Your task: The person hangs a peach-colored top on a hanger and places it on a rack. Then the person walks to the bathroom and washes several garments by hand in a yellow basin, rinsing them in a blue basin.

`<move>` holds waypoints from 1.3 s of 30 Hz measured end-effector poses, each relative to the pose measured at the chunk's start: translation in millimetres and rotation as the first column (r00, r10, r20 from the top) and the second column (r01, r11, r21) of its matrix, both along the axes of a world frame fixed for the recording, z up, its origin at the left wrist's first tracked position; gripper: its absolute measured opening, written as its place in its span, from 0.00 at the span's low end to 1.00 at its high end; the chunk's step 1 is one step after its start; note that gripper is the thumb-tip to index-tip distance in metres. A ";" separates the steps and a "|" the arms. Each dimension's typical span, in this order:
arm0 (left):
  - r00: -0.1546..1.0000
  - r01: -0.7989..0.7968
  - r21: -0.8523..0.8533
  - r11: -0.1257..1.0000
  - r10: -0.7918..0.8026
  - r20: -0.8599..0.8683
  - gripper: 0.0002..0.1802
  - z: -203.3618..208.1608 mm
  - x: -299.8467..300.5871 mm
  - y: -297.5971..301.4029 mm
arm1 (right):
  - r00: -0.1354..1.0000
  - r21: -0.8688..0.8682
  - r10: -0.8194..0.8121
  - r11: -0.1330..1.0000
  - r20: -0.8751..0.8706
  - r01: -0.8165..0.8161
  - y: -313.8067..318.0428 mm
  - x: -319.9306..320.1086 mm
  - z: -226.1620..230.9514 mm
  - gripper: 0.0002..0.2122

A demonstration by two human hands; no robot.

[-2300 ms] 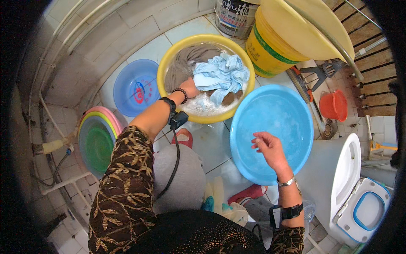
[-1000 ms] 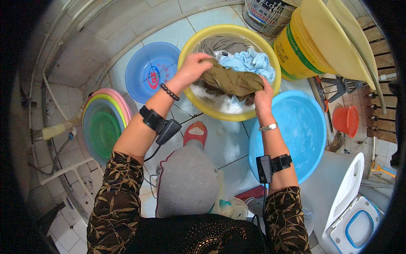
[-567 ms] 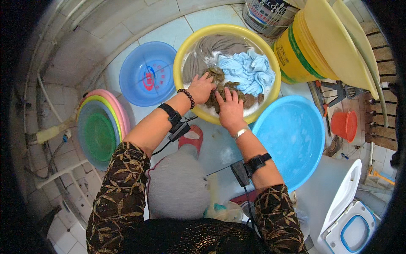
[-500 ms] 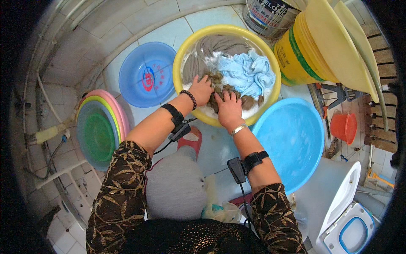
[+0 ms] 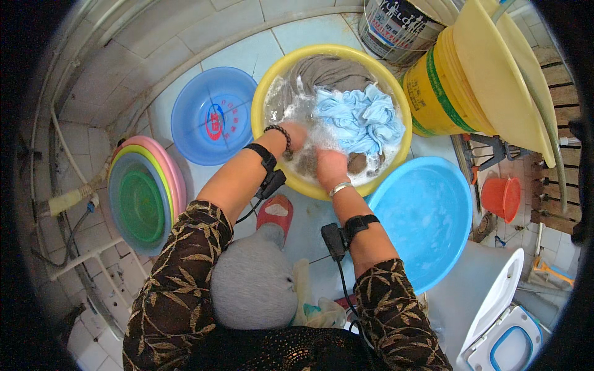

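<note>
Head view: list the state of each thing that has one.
Left hand: in suds, fingers hidden
Right hand: in suds, fingers hidden
Yellow basin: holding sudsy water and cloth
Light-blue cloth: bunched up
Grey cloth: wet, folded over itself
Large blue basin: holding water
Nested basins: stacked together
Red slipper: worn

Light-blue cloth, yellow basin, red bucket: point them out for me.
Light-blue cloth (image 5: 360, 117): head view, its crumpled middle.
Yellow basin (image 5: 328, 49): head view, its far rim.
Red bucket (image 5: 500, 198): head view, its side.
</note>
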State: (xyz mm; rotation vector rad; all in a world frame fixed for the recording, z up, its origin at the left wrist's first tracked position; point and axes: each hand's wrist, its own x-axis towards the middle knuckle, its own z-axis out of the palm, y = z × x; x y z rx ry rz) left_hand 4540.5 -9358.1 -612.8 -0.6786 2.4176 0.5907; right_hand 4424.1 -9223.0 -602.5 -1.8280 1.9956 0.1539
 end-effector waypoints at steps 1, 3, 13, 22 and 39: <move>0.985 -0.143 0.020 0.989 0.145 -0.089 0.14 -1.2 0.8 -3.2 | 0.996 -0.058 -0.060 0.996 0.063 0.063 1.3 -2.6 1.3 0.11; 0.889 -0.393 0.093 0.915 0.404 -0.215 0.15 -5.8 4.5 -2.9 | 0.919 -0.152 -0.300 0.926 0.257 0.345 1.6 -8.6 8.7 0.12; -0.069 -0.241 0.946 -0.215 0.976 0.204 0.23 55.1 25.8 52.2 | -0.183 0.091 0.101 0.580 0.978 0.810 -10.3 -25.9 143.6 0.13; 0.185 0.469 0.740 -0.482 0.873 0.451 0.28 84.1 11.0 72.5 | 0.634 -0.471 -0.020 0.653 0.773 0.594 29.0 50.7 131.4 0.23; -0.284 -0.159 0.946 -0.282 0.931 0.230 0.14 62.0 -3.7 77.1 | 0.615 -0.176 -0.650 0.611 0.446 0.772 0.9 13.3 72.4 0.14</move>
